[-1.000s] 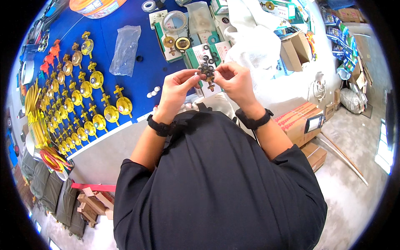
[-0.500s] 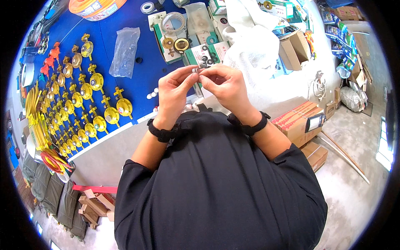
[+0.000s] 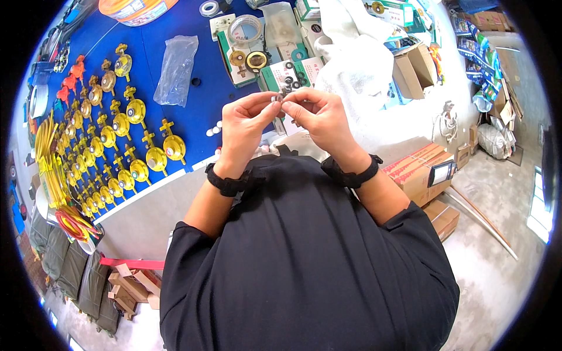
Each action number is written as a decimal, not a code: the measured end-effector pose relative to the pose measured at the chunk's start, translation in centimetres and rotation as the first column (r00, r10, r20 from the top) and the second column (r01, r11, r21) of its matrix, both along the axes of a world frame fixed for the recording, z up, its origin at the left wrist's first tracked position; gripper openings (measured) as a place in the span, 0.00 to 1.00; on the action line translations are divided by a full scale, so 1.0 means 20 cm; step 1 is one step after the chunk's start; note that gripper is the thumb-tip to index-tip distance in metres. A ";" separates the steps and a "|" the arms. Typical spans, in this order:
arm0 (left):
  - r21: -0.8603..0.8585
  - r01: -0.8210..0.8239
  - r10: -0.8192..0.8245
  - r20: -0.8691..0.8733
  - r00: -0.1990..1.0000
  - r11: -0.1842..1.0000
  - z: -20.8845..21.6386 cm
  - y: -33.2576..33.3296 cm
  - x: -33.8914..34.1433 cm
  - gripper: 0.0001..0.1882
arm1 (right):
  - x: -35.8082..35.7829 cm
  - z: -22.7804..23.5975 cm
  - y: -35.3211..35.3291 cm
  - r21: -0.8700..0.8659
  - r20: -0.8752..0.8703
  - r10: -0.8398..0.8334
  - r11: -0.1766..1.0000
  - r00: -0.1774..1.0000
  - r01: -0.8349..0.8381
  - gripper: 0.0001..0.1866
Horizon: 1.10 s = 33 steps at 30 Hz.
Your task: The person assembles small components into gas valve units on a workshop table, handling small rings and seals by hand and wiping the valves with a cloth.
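- Centrally, above the middle of the frame, I see a person's left hand (image 3: 242, 120), thumb and fingers pinched narrow on a small pale piece (image 3: 274, 99).
- The piece sits at the tip of that pinch, just left of the right hand (image 3: 322, 120).
- The right hand's thumb and forefinger are close together; I cannot tell whether they grip anything.
- Black rings (image 3: 288, 82) lie just above the hands, on a green-and-white box (image 3: 269, 78).
- Left of frame, rows of yellow regulators (image 3: 136, 111) lie on a blue table (image 3: 146, 58).
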<state>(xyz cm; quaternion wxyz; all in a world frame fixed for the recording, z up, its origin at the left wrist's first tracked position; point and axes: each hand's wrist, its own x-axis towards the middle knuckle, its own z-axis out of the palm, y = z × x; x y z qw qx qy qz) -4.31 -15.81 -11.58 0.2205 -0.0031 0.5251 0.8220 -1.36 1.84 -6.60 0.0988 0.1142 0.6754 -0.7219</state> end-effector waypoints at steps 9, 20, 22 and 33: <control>0.037 -0.076 0.077 -0.021 0.997 0.996 0.00 0.00 0.01 0.13 | 0.00 0.01 -0.03 0.166 -0.072 0.000 0.986 0.997 0.012 0.08; 0.076 -0.016 0.013 0.038 0.999 0.997 -0.06 -0.06 -0.01 0.13 | -0.01 0.00 -0.04 0.336 -0.142 0.073 0.942 0.987 -0.021 0.11; 0.128 0.020 -0.035 0.113 0.993 0.992 -0.10 -0.08 -0.02 0.14 | 0.00 -0.03 -0.04 0.474 -0.273 0.128 0.880 0.954 0.018 0.12; 0.316 0.077 -0.126 0.138 0.982 0.946 -0.07 -0.08 -0.02 0.13 | -0.03 0.05 -0.03 0.559 -0.447 0.304 0.829 0.841 -0.002 0.17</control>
